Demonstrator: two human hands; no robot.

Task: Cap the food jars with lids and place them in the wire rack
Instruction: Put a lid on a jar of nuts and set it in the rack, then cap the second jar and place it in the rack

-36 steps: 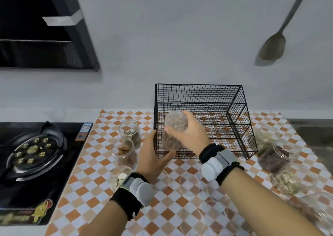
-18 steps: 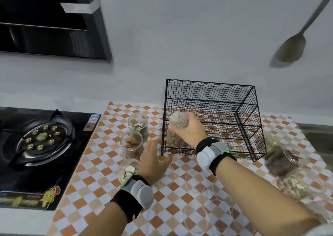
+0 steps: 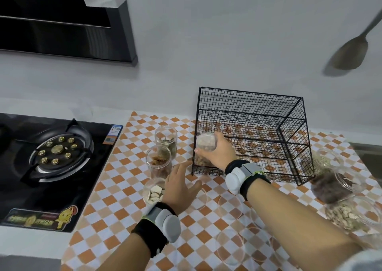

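Black wire makes up the rack (image 3: pixel 251 133) standing on the orange-and-white checked cloth (image 3: pixel 115 190) against the wall. From the head camera, the right hand (image 3: pixel 220 153) reaches into the rack's front left corner, fingers wrapped around the capped jar (image 3: pixel 204 148) of brownish food, which sits low inside that corner. The left hand (image 3: pixel 180 188) hovers spread and empty over the cloth just in front of the rack, palm down. Beside it stand three uncapped jars in a row: the far jar (image 3: pixel 166 139), the middle jar (image 3: pixel 158 163) and the near jar (image 3: pixel 154 193). Clear lids (image 3: pixel 229 207) lie flat on the cloth between the forearms. More jars (image 3: pixel 328 185) lie blurred at the right edge. A gas stove (image 3: pixel 57 157) sits to the left.
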